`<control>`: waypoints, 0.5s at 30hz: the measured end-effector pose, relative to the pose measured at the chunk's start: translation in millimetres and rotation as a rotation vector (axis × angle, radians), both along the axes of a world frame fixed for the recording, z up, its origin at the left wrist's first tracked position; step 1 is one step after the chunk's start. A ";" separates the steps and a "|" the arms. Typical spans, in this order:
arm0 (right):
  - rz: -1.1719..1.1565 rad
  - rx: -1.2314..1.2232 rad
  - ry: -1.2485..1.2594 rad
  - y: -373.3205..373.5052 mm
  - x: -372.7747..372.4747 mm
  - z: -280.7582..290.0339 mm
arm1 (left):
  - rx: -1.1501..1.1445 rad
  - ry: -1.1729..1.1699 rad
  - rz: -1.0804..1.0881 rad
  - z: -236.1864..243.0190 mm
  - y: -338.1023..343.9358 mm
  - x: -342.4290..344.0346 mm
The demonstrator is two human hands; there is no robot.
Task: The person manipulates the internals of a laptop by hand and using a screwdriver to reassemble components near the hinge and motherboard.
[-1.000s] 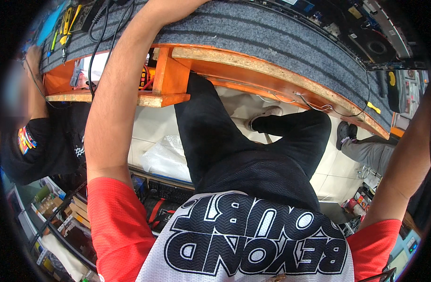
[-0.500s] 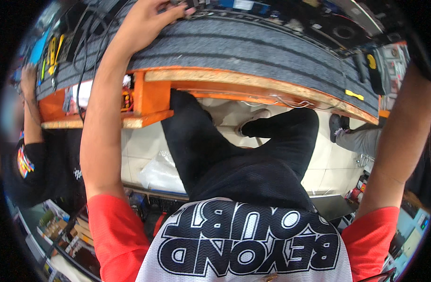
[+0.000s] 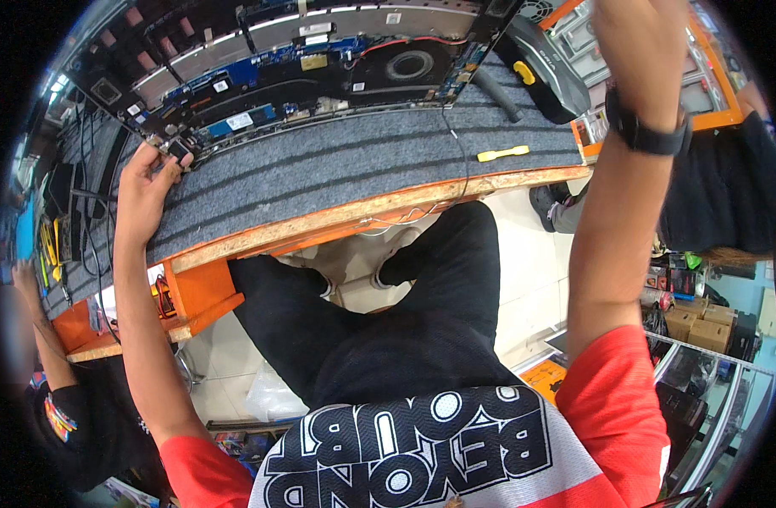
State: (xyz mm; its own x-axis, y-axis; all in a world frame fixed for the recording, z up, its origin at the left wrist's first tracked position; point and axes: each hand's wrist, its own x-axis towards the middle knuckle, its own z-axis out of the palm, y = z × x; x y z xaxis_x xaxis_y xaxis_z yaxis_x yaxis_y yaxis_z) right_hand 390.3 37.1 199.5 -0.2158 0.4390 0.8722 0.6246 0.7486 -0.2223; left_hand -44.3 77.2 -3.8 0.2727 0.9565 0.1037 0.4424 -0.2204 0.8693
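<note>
An opened laptop-like computer (image 3: 295, 76) lies at the far side of the grey striped mat (image 3: 320, 152). Its blue circuit boards, a round fan (image 3: 409, 65) and thin cables are exposed. At its near left corner, my left hand (image 3: 146, 182) pinches a small black square part (image 3: 180, 151) between thumb and fingers. Whether that part is still attached to the computer cannot be made out. My right hand (image 3: 642, 34), above a dark wristband, reaches up past the top edge of the picture near an orange-edged parts case. Its fingers are out of sight.
A yellow double-ended tool (image 3: 502, 153) lies on the mat, near a black tube (image 3: 496, 95) and a black-and-grey device (image 3: 545, 72). The orange-edged parts case (image 3: 727, 63) stands right. Yellow-handled tools (image 3: 51, 245) and cables lie left, where another person's arm (image 3: 36, 309) rests.
The view has turned, bringing more of the opened computer into sight. My right arm has swung up from the right side toward the top. My left hand remains at the computer's near edge.
</note>
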 end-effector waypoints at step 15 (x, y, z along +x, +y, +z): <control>-0.130 -0.871 0.009 -33.1 46.3 -156.1 | -0.038 -0.035 -0.018 0.2 -2.7 -2.0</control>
